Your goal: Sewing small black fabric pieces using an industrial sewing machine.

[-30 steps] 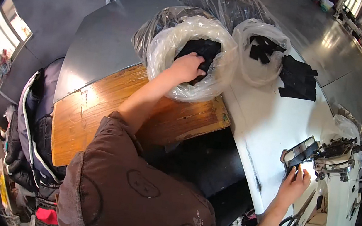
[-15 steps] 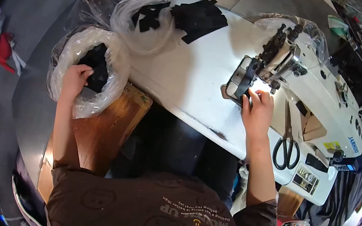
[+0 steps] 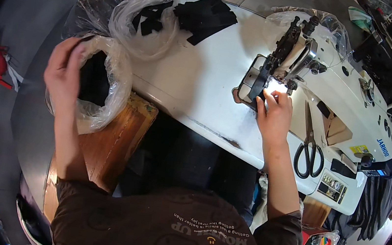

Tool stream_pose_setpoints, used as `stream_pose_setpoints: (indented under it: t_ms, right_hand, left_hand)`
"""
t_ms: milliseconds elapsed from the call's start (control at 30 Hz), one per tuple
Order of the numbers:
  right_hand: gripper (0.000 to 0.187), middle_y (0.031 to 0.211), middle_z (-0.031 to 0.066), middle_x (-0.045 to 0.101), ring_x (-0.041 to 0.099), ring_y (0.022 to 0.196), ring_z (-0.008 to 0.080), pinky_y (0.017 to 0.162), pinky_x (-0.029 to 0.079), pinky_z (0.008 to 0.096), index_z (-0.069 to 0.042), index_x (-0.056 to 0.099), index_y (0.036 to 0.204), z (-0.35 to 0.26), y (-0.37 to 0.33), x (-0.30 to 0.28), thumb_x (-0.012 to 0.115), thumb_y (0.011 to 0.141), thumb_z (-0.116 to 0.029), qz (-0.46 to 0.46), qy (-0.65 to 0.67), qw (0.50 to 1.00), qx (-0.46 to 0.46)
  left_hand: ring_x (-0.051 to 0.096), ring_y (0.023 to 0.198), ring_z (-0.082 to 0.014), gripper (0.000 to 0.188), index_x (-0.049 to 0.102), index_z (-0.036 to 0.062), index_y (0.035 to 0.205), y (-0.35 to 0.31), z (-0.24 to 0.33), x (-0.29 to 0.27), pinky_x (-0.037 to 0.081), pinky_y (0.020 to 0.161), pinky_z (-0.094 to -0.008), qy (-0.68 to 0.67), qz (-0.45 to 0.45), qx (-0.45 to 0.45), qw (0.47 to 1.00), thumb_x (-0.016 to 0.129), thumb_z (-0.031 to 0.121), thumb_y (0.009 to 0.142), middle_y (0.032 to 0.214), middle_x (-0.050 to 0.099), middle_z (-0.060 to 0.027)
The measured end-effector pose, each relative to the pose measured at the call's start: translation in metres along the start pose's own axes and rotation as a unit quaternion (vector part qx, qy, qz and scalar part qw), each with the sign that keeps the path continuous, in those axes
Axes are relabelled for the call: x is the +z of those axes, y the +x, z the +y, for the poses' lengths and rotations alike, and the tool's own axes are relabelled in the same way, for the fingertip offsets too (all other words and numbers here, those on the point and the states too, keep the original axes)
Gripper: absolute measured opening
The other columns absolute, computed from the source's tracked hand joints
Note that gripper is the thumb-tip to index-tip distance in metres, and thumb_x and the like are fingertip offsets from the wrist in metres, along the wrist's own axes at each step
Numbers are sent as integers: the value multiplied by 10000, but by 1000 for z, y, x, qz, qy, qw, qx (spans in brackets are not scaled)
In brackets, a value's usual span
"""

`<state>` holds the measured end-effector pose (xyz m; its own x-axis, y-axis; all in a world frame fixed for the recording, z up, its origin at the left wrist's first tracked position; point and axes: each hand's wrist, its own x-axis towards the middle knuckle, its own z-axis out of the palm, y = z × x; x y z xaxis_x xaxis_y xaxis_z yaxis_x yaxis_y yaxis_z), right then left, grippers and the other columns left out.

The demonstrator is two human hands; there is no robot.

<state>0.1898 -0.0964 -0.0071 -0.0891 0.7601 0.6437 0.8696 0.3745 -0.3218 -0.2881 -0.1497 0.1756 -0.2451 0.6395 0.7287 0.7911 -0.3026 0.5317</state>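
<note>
The right hand (image 3: pixel 276 118) has its thumb and fingers bent, slightly apart, with the tips touching the near end of a black cloth piece (image 3: pixel 260 85) at the needle area of the sewing machine (image 3: pixel 340 79); whether they pinch it or only press it, I cannot tell. That piece lies flat, just beyond the fingertips and beside a small metal frame (image 3: pixel 247 83). The left hand (image 3: pixel 62 75) is blurred above the left rim of the near plastic bag (image 3: pixel 118 82), its fingers partly curled; a dark sliver (image 3: pixel 87 38) shows by the fingertips, but I cannot tell how far the fingers are open or whether they grip it. Two open bags are in view, the far plastic bag (image 3: pixel 145 52) being the smaller; both are clear, crinkled film with thick, roughly round rims. Black cloth (image 3: pixel 95 79) fills the near one's mouth, angular black scraps (image 3: pixel 152 25) sit in the other, and one loose, overlapping pile of flat black strips (image 3: pixel 205 17) lies beside them, too merged to count. One pair of scissors (image 3: pixel 309 139), with long blades and two black loop handles, rests on the smooth white table (image 3: pixel 180 90). Below the near bag is one worn, grained wooden board (image 3: pixel 109 141).
</note>
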Motion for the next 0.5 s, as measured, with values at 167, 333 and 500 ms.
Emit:
stream_pose_setpoints:
  t_ms: [167,333,500]
  right_hand:
    - [269,1084,122,646,624,993,325,870,527,456,-38,806,1165,0,1,0,826,925,-156,-9,-8,1000,10]
    - [276,1138,142,655,624,1060,344,929,523,457,-27,793,1198,3,1,-4,787,932,-102,-46,22,999,15]
    - [297,1178,151,670,628,1111,359,981,524,456,-17,782,1226,6,2,-5,769,936,-76,-62,48,996,42]
  left_hand:
    - [774,1138,-286,356,690,44,1370,-39,70,128,624,980,-369,-77,-206,233,947,639,-16,1023,1260,777,-149]
    - [743,1154,-290,268,745,78,1165,-88,96,272,635,914,-395,-169,-298,375,861,699,72,901,1362,735,-81]
    - [699,1210,-252,252,732,55,1131,-110,84,321,620,951,-379,-136,-314,408,846,681,56,884,1249,706,-53]
